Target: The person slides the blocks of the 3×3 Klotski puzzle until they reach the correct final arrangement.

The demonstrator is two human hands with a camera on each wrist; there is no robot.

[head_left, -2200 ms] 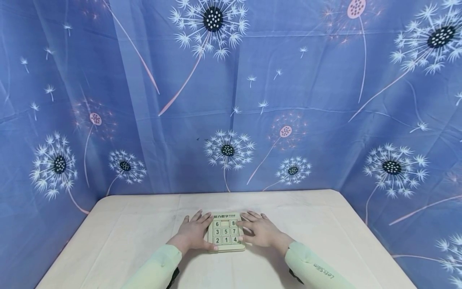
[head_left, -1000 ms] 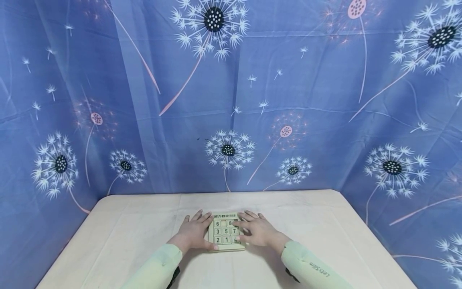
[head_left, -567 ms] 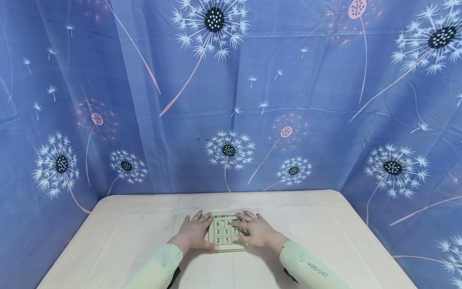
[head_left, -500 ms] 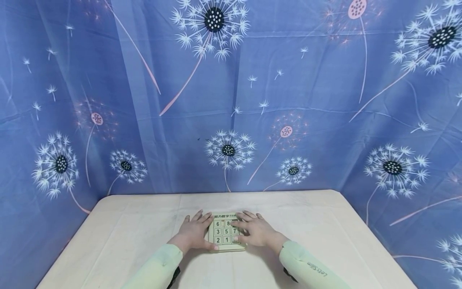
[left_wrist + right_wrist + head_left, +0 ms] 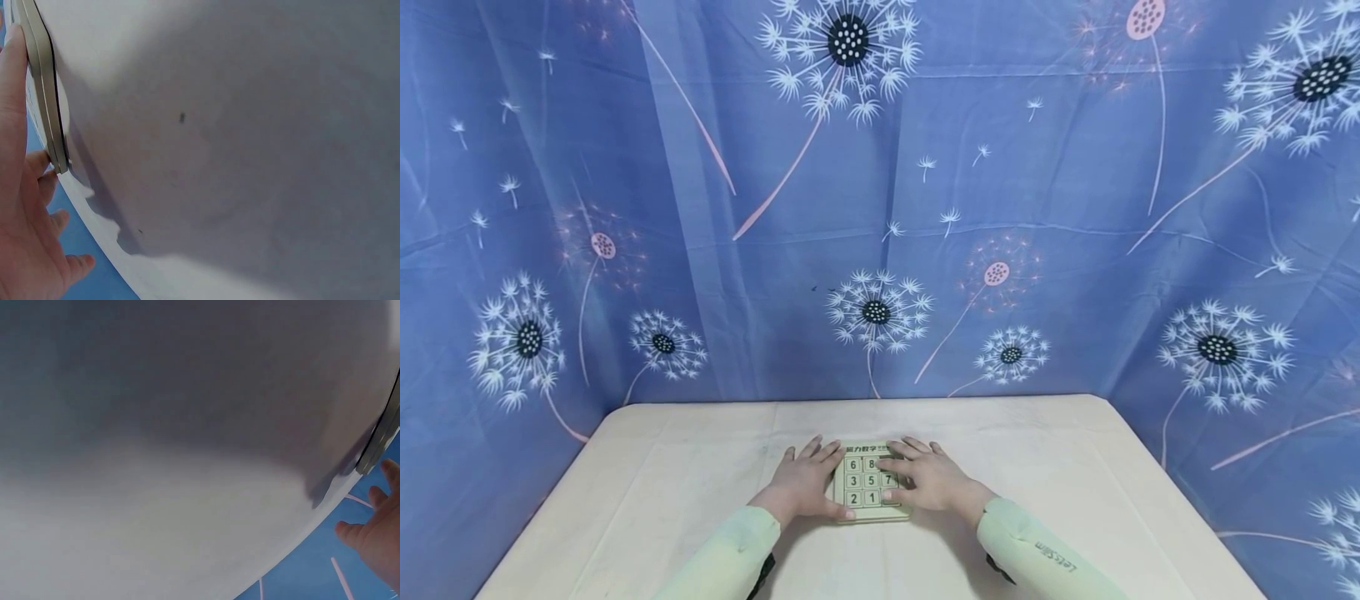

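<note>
A pale green number sliding puzzle [image 5: 871, 514] lies flat on the table, with numbered tiles 6, 8, 3, 5, 7, 2 and 1 showing. My left hand [image 5: 799, 488] holds its left side, thumb on the near corner and fingers at the far corner. In the left wrist view, the thumb lies along the puzzle's edge [image 5: 44, 87] and fingertips meet its end. My right hand [image 5: 940, 485] reaches over the right side with fingers extended. Its index fingertip touches the 8 tile [image 5: 872, 464] in the top row, and its thumb covers the lower right tile. The top right slot is hidden.
A cream cloth covers the table [image 5: 1045, 467]. Blue dandelion-print curtain [image 5: 775, 333] rises behind and on both sides of it. Pale green sleeves [image 5: 722, 554] cover both forearms.
The 8 tile has slid left from the right column to the middle of the top row. My right hand has moved left with it; my left hand stays in place.
</note>
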